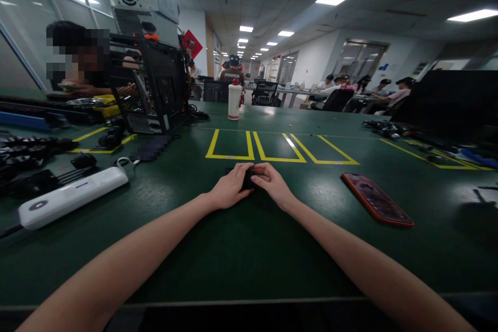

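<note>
My left hand (232,187) and my right hand (273,181) meet over the green tabletop, near its middle. Between them is a small black object (248,181), mostly covered by my fingers, so its kind cannot be made out. The left fingers curl round its left and far side with the thumb in front. On the other side, the right thumb and fingers pinch at it. Just beyond my hands lie outlines of yellow tape (229,157) on the table.
A phone in an orange case (377,199) lies at right, a white power strip (73,197) at left. Farther back stand an open black computer case (155,83) and a white cup (234,101). Cables (385,128) lie at right. A person (78,57) sits at far left.
</note>
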Tool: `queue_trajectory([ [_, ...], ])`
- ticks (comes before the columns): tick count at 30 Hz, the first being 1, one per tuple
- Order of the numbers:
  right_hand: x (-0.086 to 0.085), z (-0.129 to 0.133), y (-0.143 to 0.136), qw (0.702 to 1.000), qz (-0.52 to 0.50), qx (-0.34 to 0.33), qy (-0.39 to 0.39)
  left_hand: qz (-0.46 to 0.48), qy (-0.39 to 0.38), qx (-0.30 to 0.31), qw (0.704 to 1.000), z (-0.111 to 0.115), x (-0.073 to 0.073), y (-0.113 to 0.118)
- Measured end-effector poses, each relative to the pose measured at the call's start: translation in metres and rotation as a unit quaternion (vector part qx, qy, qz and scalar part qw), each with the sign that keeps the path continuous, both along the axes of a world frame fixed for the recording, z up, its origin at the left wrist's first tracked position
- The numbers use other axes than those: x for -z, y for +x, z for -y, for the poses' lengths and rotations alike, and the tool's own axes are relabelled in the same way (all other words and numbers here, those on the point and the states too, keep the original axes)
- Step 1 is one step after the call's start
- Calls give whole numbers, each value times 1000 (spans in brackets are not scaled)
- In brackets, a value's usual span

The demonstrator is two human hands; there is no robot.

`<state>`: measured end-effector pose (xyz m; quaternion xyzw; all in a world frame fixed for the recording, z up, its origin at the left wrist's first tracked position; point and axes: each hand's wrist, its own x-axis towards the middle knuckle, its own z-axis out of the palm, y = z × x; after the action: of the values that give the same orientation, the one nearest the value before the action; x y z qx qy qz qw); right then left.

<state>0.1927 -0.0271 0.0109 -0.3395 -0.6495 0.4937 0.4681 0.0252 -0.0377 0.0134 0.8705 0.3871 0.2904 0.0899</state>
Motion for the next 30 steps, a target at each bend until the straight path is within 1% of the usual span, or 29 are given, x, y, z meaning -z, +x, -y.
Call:
queue_trajectory([
  [3,1,-1,1,1000,6,-19,-11,0,0,0,1000,1,0,0],
  [8,1,2,3,999,3,-43,6,-1,-4,0,1000,0,1,-1],
  [12,0,4,1,1000,-1,-28,-7,7,-2,0,1000,-1,2,-1],
  [16,-2,4,1,1000,2,-12,-3,6,-7,5,1000,0,0,-1],
  [22,0,1,4,999,-1,-39,-28,8,-12,-1,1000,1,0,0],
  [26,1,1,4,999,-11,-45,-22,3,-15,-4,1000,1,-1,-1],
  [30,0,2,2,1000,-4,-19,-1,1,-8,-4,1000,1,-1,0],
])
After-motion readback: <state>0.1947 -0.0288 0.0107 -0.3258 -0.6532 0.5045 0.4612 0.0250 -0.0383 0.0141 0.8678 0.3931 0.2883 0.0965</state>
